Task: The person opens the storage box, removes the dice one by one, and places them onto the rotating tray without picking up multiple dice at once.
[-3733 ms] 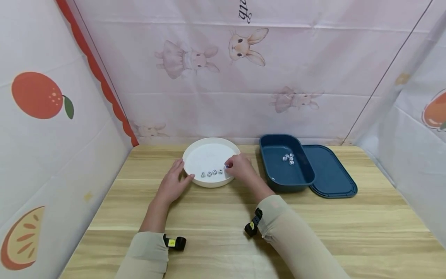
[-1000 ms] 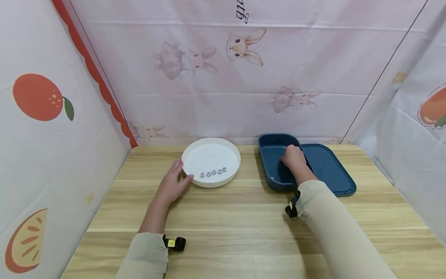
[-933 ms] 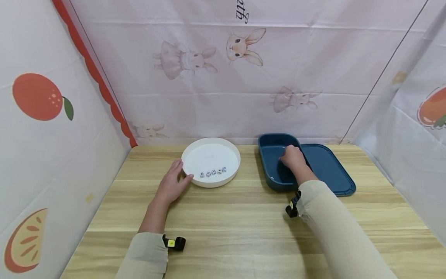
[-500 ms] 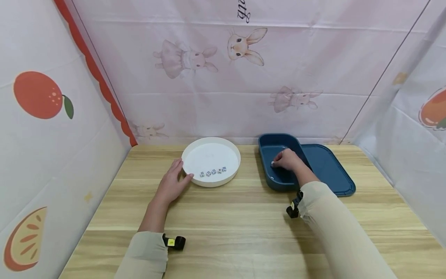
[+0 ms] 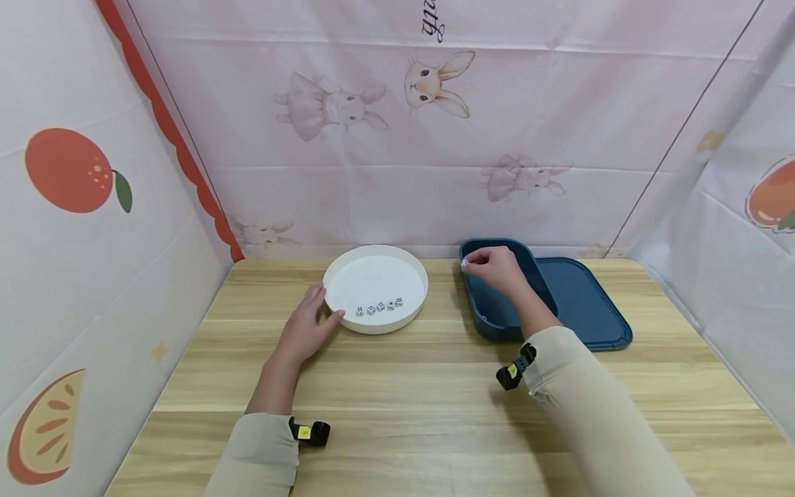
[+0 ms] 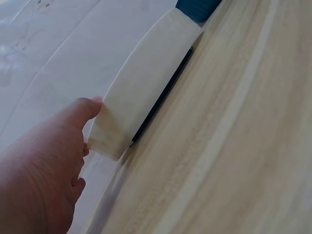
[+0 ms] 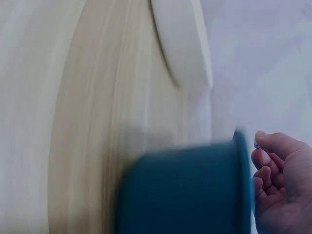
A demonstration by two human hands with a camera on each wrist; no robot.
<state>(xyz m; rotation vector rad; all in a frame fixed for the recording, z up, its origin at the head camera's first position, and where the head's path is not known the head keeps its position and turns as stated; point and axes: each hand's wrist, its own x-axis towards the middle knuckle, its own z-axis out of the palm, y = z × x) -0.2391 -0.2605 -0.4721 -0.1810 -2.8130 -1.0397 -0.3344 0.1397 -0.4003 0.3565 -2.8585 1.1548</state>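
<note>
A small white die (image 5: 465,263) is pinched between the thumb and fingers of the right hand (image 5: 499,270), and its upper face is hidden by the grip. It is held above the left rim of a dark blue container (image 5: 506,328), which stands directly below these fingers. Near the container's closer end, under the same hand, a pale speck (image 5: 484,318) is seen; whether it is another die or only a glint cannot be told. To the left of the pinching fingers, a round white dish (image 5: 373,329) is set well apart from them. In it, five dice (image 5: 381,306) are lined up in a slightly uneven row along the near side. The dish's outer wall is touched by the left hand (image 5: 304,328), whose fingers and thumb are spread, with the dice just to the right of the thumb. To the right of the pinching fingers, beyond the container, a flat blue lid (image 5: 586,304) is laid on the wooden table (image 5: 397,414). Behind both hands, a pale pink cloth (image 5: 373,200) printed with rabbits is hung.
</note>
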